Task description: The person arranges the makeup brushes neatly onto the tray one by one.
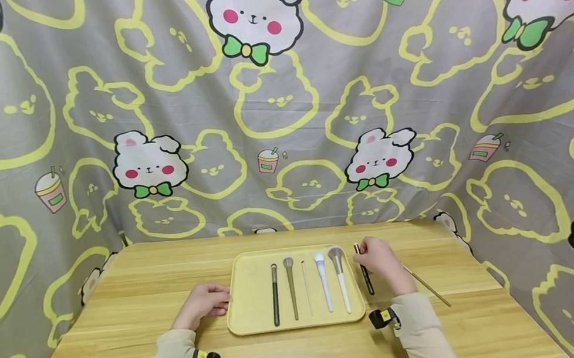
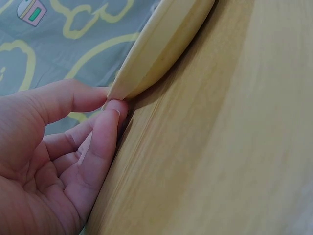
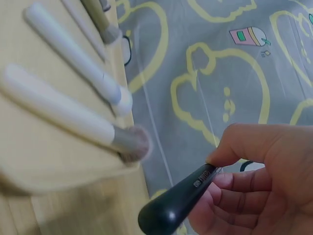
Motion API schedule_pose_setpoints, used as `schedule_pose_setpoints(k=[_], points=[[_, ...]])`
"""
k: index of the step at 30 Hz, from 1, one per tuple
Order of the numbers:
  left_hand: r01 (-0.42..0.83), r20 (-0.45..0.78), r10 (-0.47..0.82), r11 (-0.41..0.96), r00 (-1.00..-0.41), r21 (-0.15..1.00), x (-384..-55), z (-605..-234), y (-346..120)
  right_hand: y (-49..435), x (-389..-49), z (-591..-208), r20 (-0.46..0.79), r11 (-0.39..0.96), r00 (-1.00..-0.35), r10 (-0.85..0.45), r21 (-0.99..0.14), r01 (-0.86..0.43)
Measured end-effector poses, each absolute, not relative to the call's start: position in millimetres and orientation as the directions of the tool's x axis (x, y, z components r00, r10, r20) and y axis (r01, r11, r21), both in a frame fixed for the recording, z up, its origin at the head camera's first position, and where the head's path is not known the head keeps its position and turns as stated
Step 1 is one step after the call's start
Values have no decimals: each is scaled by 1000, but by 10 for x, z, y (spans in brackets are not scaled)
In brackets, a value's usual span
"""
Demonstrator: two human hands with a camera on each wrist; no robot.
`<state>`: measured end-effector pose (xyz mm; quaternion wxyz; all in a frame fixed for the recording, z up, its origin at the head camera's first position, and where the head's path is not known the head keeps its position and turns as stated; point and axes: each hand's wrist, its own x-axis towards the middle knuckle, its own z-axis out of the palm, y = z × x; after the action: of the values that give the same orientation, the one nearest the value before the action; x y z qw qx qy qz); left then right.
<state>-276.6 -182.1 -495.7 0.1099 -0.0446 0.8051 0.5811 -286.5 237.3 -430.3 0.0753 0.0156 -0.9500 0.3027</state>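
Note:
My left hand (image 1: 207,304) pinches the left rim of a yellow tray (image 1: 246,290); in the left wrist view the thumb and fingertips meet at the tray's edge (image 2: 146,49). Just off the tray's right side, my right hand (image 1: 379,260) pinches a black-handled makeup brush (image 1: 367,279). Its dark handle (image 3: 178,198) slants out of the fingers in the right wrist view, and its head is hidden. Side by side in the tray lie a black brush (image 1: 276,298), an olive-brown brush (image 1: 292,290), a thin brush (image 1: 307,292), a pale lavender-white brush (image 1: 324,284) and a white-handled brush (image 1: 342,282).
A thin gold-brown stick (image 1: 429,288), perhaps another brush, lies on the wooden table (image 1: 473,323) right of my right hand, partly behind it. A patterned grey cloth (image 1: 306,112) hangs behind the table and at both sides.

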Motion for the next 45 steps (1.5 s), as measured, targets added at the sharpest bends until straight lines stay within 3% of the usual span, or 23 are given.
schedule_pose_setpoints(k=[27, 34, 45], points=[[-197, -230, 65, 325, -971, 925, -2790, -4955, -1819, 1484, -2951, -4249, 110, 650, -993, -31, -753, -104], [-195, -229, 73, 321, -971, 927, -2789, -4951, -1813, 1214, -2929, -4240, 128, 641, -990, -66, -755, -140], [-183, -220, 80, 327, -972, 927, -2775, -4942, -1824, 861, -2928, -4258, 94, 518, -990, -102, -845, -134]])
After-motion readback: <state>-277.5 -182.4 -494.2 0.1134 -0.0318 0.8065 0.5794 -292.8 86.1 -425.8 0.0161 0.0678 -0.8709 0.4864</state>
